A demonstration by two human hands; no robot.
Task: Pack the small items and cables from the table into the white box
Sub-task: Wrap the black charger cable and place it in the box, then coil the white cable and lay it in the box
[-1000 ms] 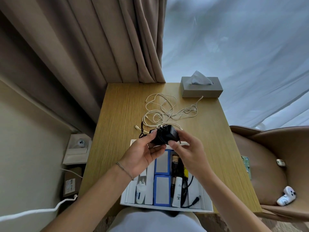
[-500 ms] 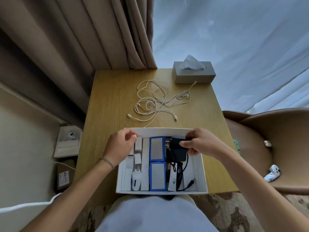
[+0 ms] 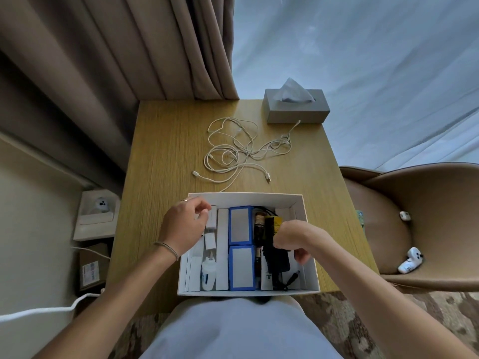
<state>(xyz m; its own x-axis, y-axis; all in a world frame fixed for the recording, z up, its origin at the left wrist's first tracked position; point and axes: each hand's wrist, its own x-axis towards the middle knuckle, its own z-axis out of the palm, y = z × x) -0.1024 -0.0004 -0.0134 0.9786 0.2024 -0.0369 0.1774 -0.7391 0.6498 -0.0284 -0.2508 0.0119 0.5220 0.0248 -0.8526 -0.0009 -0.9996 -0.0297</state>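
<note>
The white box (image 3: 309, 244) sits at the near edge of the wooden table (image 3: 160, 151), filled with two blue-edged packs (image 3: 241, 224), white chargers (image 3: 210, 240), a white bottle (image 3: 208, 274) and dark items. My right hand (image 3: 293, 238) is inside the box on the right, fingers curled round a black power adapter (image 3: 278, 260) that lies low in the box. My left hand (image 3: 184, 226) hovers over the box's left side with loosely curled fingers, holding nothing that I can see. A tangle of white cables (image 3: 233, 151) lies on the table beyond the box.
A grey tissue box (image 3: 295, 110) stands at the table's far right corner. Brown curtains (image 3: 129, 60) hang behind on the left. A brown chair (image 3: 420, 203) to the right carries small white gadgets (image 3: 410, 263). A white cord (image 3: 39, 310) runs along the floor at the left.
My right hand has carried the black adapter from above the table down into the box and toward its near right side. My left hand let go of it and stays over the box's left part.
</note>
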